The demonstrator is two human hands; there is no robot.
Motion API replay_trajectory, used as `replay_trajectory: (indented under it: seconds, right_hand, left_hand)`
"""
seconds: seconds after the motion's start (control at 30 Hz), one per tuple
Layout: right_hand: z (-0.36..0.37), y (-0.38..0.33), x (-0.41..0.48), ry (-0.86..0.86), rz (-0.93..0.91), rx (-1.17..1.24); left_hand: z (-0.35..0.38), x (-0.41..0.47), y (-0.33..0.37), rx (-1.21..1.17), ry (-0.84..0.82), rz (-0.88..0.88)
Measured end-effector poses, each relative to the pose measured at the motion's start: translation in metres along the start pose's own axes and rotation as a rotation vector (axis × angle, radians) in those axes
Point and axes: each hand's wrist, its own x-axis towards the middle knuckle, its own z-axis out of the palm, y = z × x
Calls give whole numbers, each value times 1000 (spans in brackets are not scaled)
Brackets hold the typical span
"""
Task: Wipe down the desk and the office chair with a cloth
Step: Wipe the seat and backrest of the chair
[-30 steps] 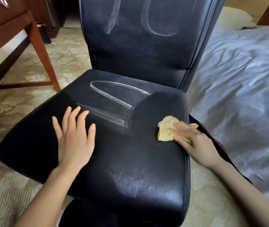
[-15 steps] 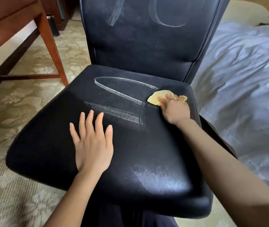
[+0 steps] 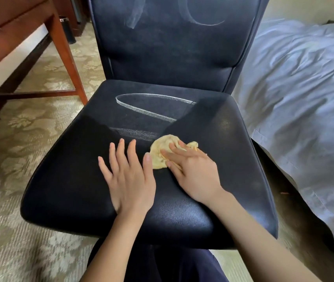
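A black leather office chair point(image 3: 213, 204) fills the middle of the view, seat toward me. White chalky marks point(image 3: 141, 110) loop across the seat's back half, and more show on the backrest point(image 3: 162, 47). A crumpled yellow cloth point(image 3: 161, 148) lies on the seat's centre, just in front of those marks. My right hand point(image 3: 192, 171) presses flat on the cloth, fingers spread over it. My left hand point(image 3: 127, 176) rests palm down on the seat right beside it, fingers apart, holding nothing.
A wooden desk point(image 3: 13, 27) with a slanted leg point(image 3: 68, 64) stands at the left, close to the seat's corner. A bed with a pale blue sheet point(image 3: 304, 98) borders the chair's right side. Patterned carpet point(image 3: 9, 159) covers the floor. A small dark bin point(image 3: 67, 30) sits behind.
My right hand has drawn the cloth from the seat's back right toward the centre front, next to my left hand. The left hand has stayed flat on the seat.
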Motion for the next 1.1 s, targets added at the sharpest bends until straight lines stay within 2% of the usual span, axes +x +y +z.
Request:
replay_trajectory:
  seconds: [0.33,0.43,0.53,0.7,0.83,0.97,1.03,1.1]
  right_hand:
    - [-20,33,-54,76,-24,126]
    - [-24,64,-35,85,101,176]
    - [-26,92,-4,19,231,165]
    - [-25,114,59,-94,294,85]
    - [-19,106,104,-159,334,0]
    - [-8,77,134,-157,323,-73]
    - [0,58,146,-174,278,-63]
    - [8,37,150,-200,207,-44]
  left_hand:
    - [-1,-5,3,-38,9,-14]
    - [0,-8,7,-30,-23,-11]
    - [-1,-11,11,-33,-39,-12]
    - [-2,-15,20,-112,-43,-33]
    - [-2,-15,20,-443,-63,-106]
    - [-22,-13,9,-788,-175,-116]
    - [-33,-7,-5,-757,-183,-51]
    - [-39,3,-24,-623,-142,31]
